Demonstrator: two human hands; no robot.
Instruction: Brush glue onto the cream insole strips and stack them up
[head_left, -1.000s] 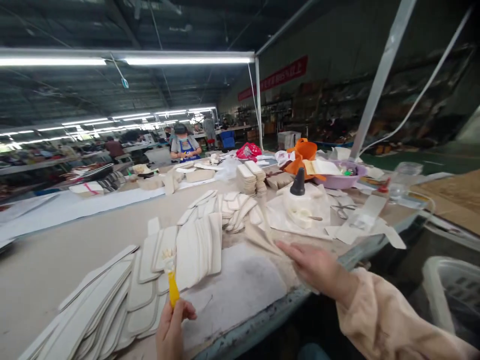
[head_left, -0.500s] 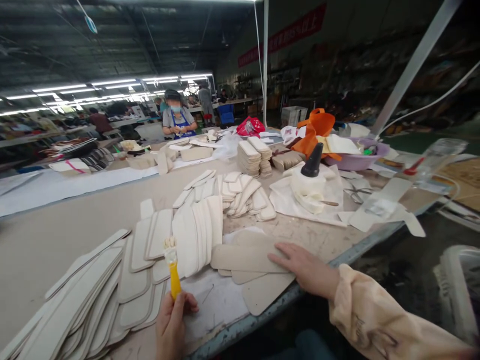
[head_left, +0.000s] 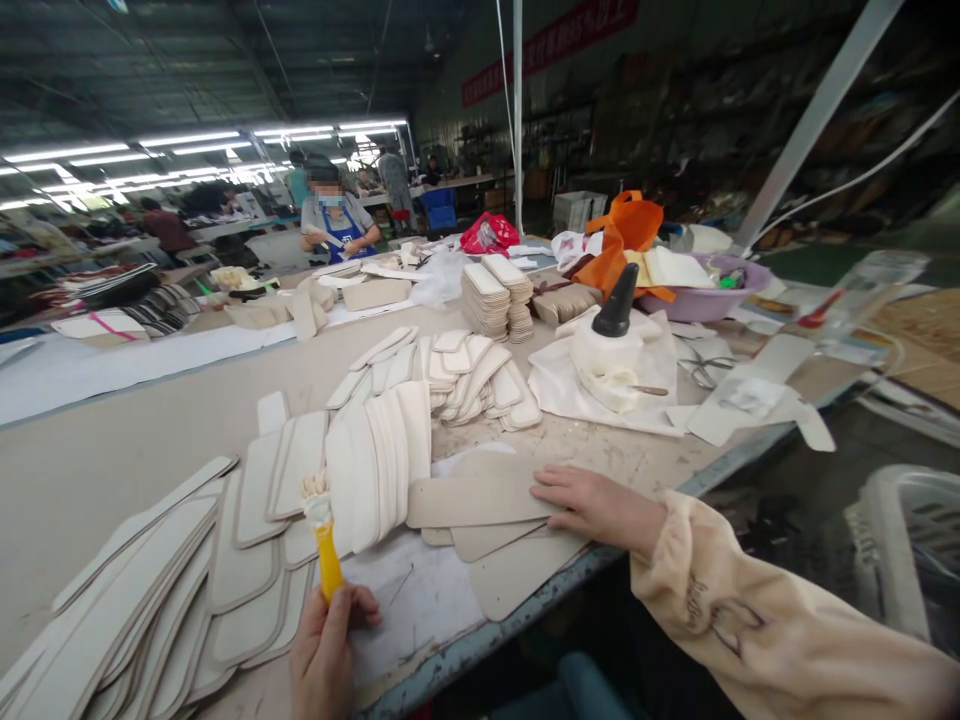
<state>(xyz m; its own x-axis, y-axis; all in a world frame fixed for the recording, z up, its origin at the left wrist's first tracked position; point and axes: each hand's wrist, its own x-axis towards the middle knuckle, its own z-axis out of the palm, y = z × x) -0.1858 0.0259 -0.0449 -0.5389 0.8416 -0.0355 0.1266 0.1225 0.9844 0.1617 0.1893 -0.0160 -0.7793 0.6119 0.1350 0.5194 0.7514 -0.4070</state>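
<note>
My left hand is closed round the yellow handle of a brush, its pale, clotted bristles pointing up. My right hand lies flat, fingers stretched out, on a few overlapping beige panels with rounded ends. Those panels rest on a white sheet near the table's front edge. Left of them, cream panels stand in a leaning row, and long curved pieces fan out at the lower left. Smaller rounded pieces are heaped behind.
A white pot with a black cone stands on a cloth, with scissors to its right. Behind are stacked pieces, an orange bag and a purple basin. A white basket stands beyond the table edge. Across sits a person.
Beige panels that my right hand held bunched up a second ago now lie spread on the white sheet, under that hand. My left hand keeps the brush. The view has tilted down.
</note>
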